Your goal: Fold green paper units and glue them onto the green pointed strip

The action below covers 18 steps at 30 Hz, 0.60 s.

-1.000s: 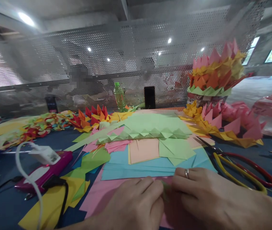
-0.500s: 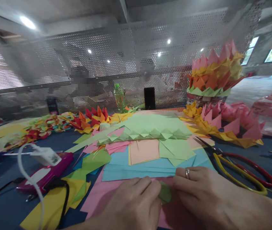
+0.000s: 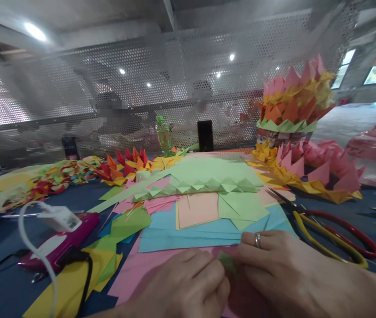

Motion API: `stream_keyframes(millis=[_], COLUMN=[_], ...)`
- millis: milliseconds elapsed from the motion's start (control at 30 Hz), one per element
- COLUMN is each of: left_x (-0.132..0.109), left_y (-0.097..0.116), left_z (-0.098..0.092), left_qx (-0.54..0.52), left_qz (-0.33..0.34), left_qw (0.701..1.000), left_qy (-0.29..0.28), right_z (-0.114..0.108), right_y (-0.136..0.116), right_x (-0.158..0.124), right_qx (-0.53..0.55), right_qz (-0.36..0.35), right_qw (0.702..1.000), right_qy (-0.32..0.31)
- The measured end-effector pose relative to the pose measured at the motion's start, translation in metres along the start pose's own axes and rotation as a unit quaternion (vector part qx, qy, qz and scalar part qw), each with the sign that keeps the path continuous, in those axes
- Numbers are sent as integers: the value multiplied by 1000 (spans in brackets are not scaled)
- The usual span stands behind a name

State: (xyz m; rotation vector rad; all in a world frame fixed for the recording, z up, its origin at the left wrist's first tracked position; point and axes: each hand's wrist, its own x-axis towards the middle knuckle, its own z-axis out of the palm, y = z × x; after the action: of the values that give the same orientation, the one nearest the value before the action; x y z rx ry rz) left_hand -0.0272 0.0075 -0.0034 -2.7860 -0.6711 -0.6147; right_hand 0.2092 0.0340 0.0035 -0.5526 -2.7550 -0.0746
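Left hand [image 3: 193, 282] and right hand [image 3: 274, 265] curled closed, green paper [image 3: 227, 261] apparently pinched between, five o'clock in view; fingertips hidden. Pink sheet [image 3: 135, 274] beneath could slide under pressing, skewing work. Scissors [image 3: 332, 235], right hand's two o'clock: outward sweep might catch handles. Green paper: uneven pinch, crooked crease.

Green paper piece [image 3: 227, 261]: small, dull green, in shadow. Held between curled fingers of left hand [image 3: 188, 280] and right hand [image 3: 274, 265], one at each side. Only short middle portion exposed; upper end angled to corner near left knuckles. Full outline and any folds hidden by fingers. Position: over pink paper sheet [image 3: 130, 278]; contact with sheet cannot be confirmed.
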Motion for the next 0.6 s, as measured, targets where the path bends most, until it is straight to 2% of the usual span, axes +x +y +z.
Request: stream_keyframes(millis=[133, 233, 333, 433, 533, 600], left_x=[-1, -1, 0, 2, 5, 4], left_y=[-4, -3, -2, -2, -2, -2], left_z=[13, 15, 7, -2, -7, -7], left_qx=[19, 26, 35, 66, 89, 93], left_qz=[5, 5, 15, 52, 90, 93], left_qw=[999, 999, 999, 995, 989, 988], left_qy=[50, 46, 0, -59, -80, -81], right_z=[-3, -1, 8, 16, 12, 4], right_y=[0, 3, 8, 11, 7, 3], right_x=[0, -1, -1, -1, 1, 1], right_qx=[-3, -13, -19, -22, -17, -5], right_qz=[-21, -44, -64, -63, -42, -14], right_qw=[1000, 999, 998, 998, 999, 1000], right_qy=[-9, -9, 2, 19, 22, 16])
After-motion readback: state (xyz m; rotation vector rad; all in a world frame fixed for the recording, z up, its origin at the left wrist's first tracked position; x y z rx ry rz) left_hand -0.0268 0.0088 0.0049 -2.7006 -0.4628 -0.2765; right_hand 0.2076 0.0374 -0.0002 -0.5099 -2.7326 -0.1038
